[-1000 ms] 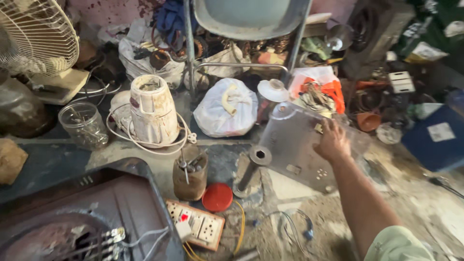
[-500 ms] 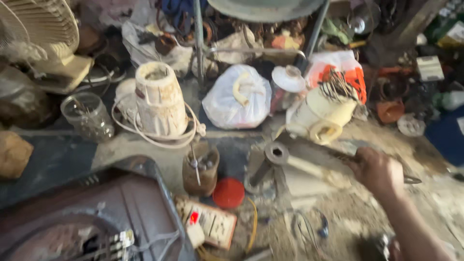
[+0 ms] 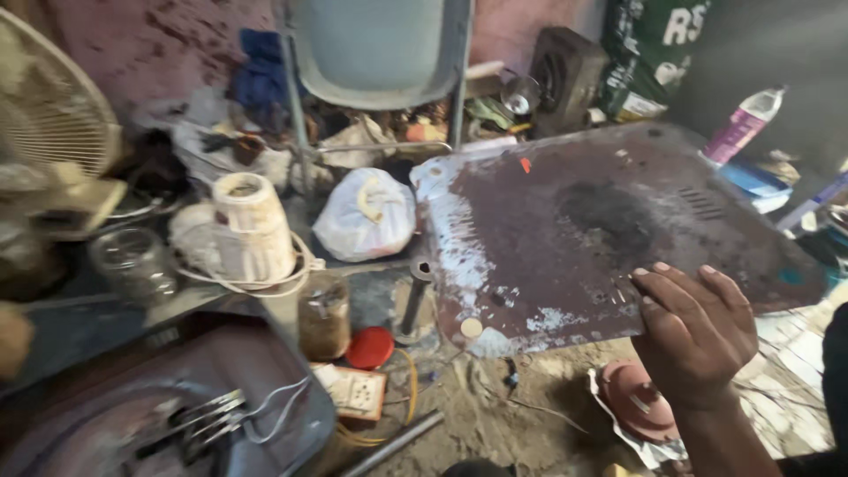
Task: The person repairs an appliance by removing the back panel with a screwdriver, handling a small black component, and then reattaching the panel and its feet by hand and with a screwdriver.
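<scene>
My right hand (image 3: 693, 331) grips the near lower edge of a large rusty metal plate (image 3: 565, 230). It holds the plate tilted above the sandy floor. The plate is dark brown with white worn patches, small holes and a few vent slots near its right side. It hides the clutter behind it. My left hand is not in view.
To the left of the plate are a knotted white plastic bag (image 3: 367, 212), a white cylinder wrapped with cord (image 3: 252, 225), a jar of brown stuff (image 3: 322, 314), a red lid (image 3: 369, 346) and a socket board (image 3: 358, 391). A dark appliance shell (image 3: 177, 397) fills the lower left. A reddish disc (image 3: 640, 397) lies under my hand.
My right hand went from resting on the plate on the floor to gripping its edge. It has raised the plate towards the camera. The view has moved closer.
</scene>
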